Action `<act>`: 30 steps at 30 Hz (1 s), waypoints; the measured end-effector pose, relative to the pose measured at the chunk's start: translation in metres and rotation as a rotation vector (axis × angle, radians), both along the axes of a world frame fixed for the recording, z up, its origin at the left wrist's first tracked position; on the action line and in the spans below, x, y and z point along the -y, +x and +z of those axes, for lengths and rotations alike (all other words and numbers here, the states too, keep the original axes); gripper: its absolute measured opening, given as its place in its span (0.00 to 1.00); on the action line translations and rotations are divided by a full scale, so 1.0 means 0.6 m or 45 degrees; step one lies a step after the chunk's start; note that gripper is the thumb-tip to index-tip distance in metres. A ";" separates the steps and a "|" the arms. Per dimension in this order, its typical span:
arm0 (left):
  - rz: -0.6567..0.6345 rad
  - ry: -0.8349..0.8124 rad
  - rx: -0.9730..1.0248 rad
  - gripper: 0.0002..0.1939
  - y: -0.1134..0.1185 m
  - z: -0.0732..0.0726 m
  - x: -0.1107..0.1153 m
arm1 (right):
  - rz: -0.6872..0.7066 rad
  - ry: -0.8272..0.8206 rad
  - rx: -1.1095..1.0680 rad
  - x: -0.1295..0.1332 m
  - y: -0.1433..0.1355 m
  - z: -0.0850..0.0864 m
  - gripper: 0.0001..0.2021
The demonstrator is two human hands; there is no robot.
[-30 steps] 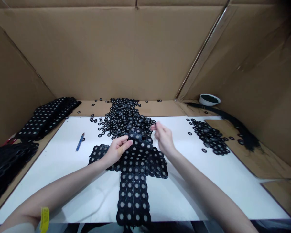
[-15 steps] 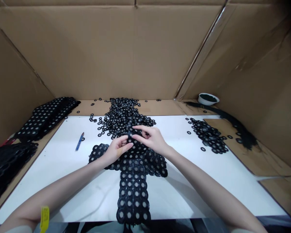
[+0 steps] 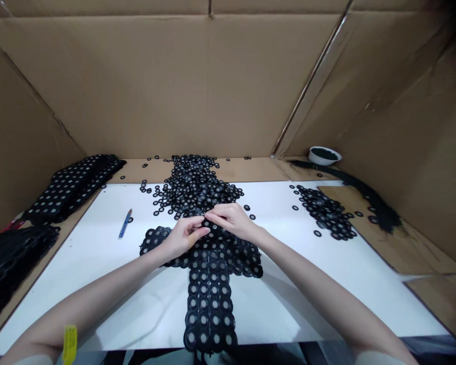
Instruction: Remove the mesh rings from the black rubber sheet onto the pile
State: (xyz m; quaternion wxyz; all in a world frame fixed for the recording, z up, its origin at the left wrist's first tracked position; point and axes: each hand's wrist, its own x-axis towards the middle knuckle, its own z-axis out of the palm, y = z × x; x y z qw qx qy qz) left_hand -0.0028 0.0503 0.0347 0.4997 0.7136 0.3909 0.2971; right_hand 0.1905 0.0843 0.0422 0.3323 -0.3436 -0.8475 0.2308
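Observation:
A panel of joined black rings [image 3: 209,304] runs down the middle of the white board and over its front edge, with wider wings to both sides. At the panel's far end, my left hand [image 3: 183,237] is closed on its edge, thumb and fingers pinching. My right hand [image 3: 233,221] is beside it, thumb and fingertips pressed together just above the same edge. What sits between the right fingertips is too small to make out. Directly behind both hands lies a heap of loose black rings [image 3: 195,182], partly hidden by the fingers.
A smaller ring pile [image 3: 329,213] lies right, near a bundle of black strands [image 3: 372,197] and a white bowl [image 3: 325,156] of dark contents. Left are a blue pencil-like tool [image 3: 125,224] and folded dotted black pieces [image 3: 74,185]. Cardboard walls [image 3: 144,86] enclose the white board [image 3: 87,263].
My right hand has come down slightly, and its spread thumb and fingers have closed together beside the left fingertips. My left hand stays nearly in place at the panel.

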 end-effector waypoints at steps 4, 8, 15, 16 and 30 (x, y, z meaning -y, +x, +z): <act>-0.027 -0.019 0.047 0.13 0.004 0.003 0.007 | -0.126 0.056 -0.057 -0.007 -0.001 0.000 0.23; 0.047 -0.020 0.086 0.19 0.002 0.000 0.002 | -0.237 0.157 -0.121 0.002 0.004 0.007 0.18; 0.077 0.037 0.039 0.18 0.000 -0.007 -0.004 | -0.135 0.223 -0.003 0.017 0.006 0.001 0.15; 0.073 0.049 0.021 0.17 0.000 -0.006 -0.003 | -0.113 0.215 0.001 0.016 0.004 -0.001 0.14; 0.082 0.071 0.010 0.16 0.010 0.003 0.004 | -0.143 -0.062 -0.227 0.012 -0.014 0.008 0.21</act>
